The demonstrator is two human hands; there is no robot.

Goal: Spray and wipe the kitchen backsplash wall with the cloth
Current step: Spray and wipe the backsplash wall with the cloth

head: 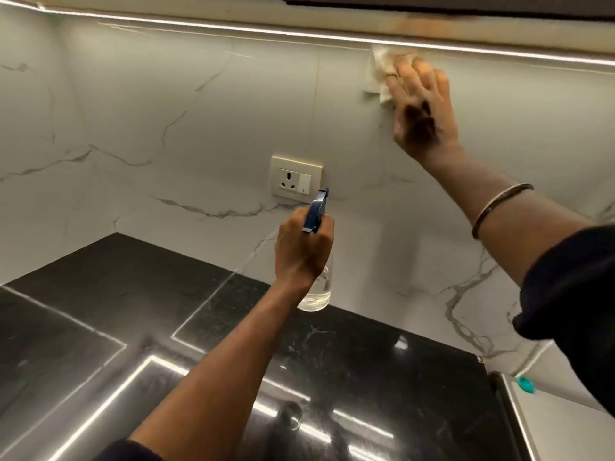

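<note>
The backsplash wall (186, 121) is white marble with grey veins. My right hand (422, 108) presses a crumpled white cloth (382, 73) flat against the wall high up, just under the light strip. My left hand (303, 249) grips a clear spray bottle (319, 287) with a blue trigger head (316, 211), held upright above the counter with the nozzle toward the wall. The bottle's neck is hidden by my fingers.
A wall socket with a switch (296, 178) sits just above the spray head. The glossy black countertop (133, 294) runs below. A lit strip (233, 28) lines the cabinet underside. A steel appliance edge (539, 414) with a teal sticker stands at the lower right.
</note>
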